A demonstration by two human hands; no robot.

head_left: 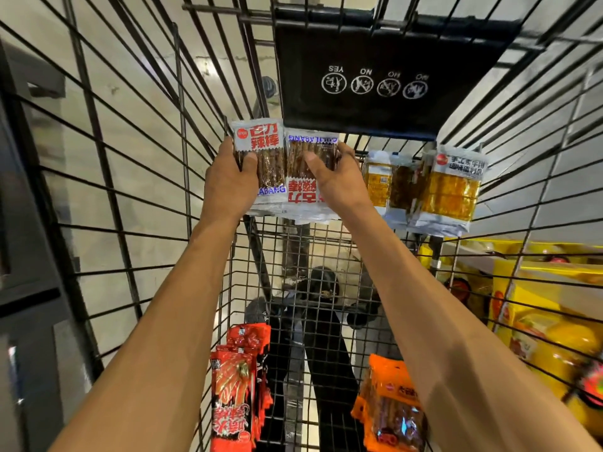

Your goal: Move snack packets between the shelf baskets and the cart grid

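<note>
Two stacks of silver stick packets stand touching, side by side, at the far end of the cart (pixel 326 243), just below the black flap (pixel 375 102). They look light, soft and slippery in their film, with brittle sticks inside, so a hold across the edges should serve better than a hard squeeze. The left hand (pixel 228 181) grips the left stack (pixel 266 151), thumb on its face and fingers round the outer edge. The right hand (pixel 332 177) grips the right stack (pixel 306 197) the same way.
</note>
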